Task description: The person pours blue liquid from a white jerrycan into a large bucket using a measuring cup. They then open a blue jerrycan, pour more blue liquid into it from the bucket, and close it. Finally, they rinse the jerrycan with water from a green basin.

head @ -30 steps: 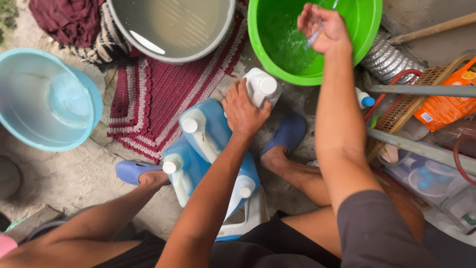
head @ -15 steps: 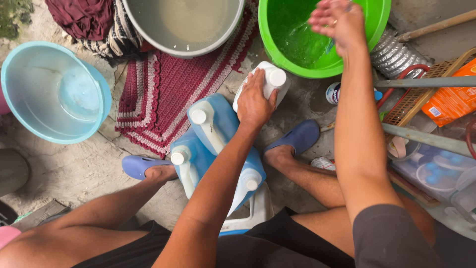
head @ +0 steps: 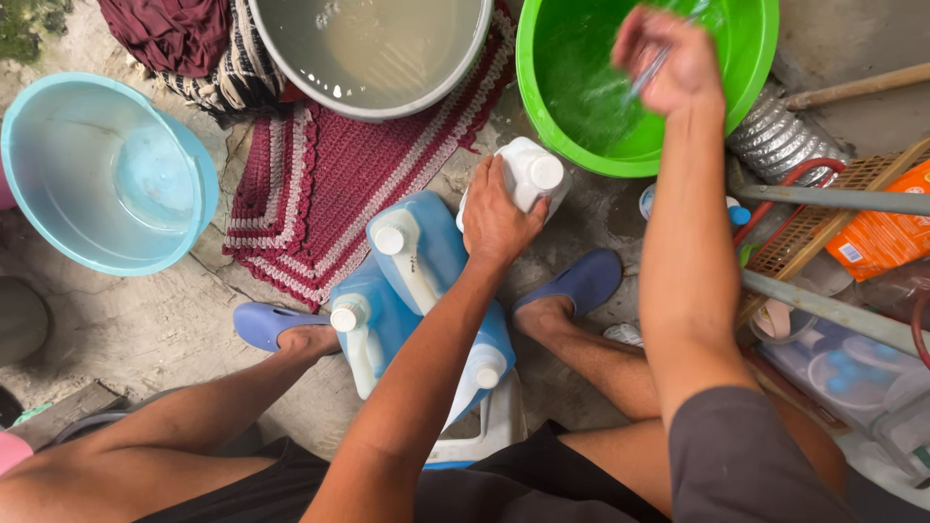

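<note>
Fingers first: left hand (head: 496, 215) is curled around a white plastic jug (head: 528, 179), thumb and fingers wrapped on its shoulder just below the white cap, jug tilted and resting on the concrete floor (head: 126, 329) near the lower rim of the green basin (head: 746, 87). Right hand (head: 664, 60) is closed in a loose fist on something thin and pale, held over the green basin; motion blur, cannot tell what it is.

Doing it well, as a judgement: keep the left grip low on the jug's neck so it doesn't slip on the wet floor, and keep the right hand inside the basin rim so nothing splashes out.

Left to right: light blue basin (head: 107, 174), smooth plastic, round, at the floor's left edge. Dark red crocheted mat (head: 320, 184), ribbed knit with pale edging. Grey metal basin (head: 373, 48) with cloudy water, top middle, sitting on the mat. Blue jugs (head: 417, 281), translucent plastic, white caps, clustered between the feet in blue clogs (head: 266, 324). Green basin glossy, wet. Wicker basket (head: 823, 218) and corrugated silver hose (head: 770, 131) at the right edge.
</note>
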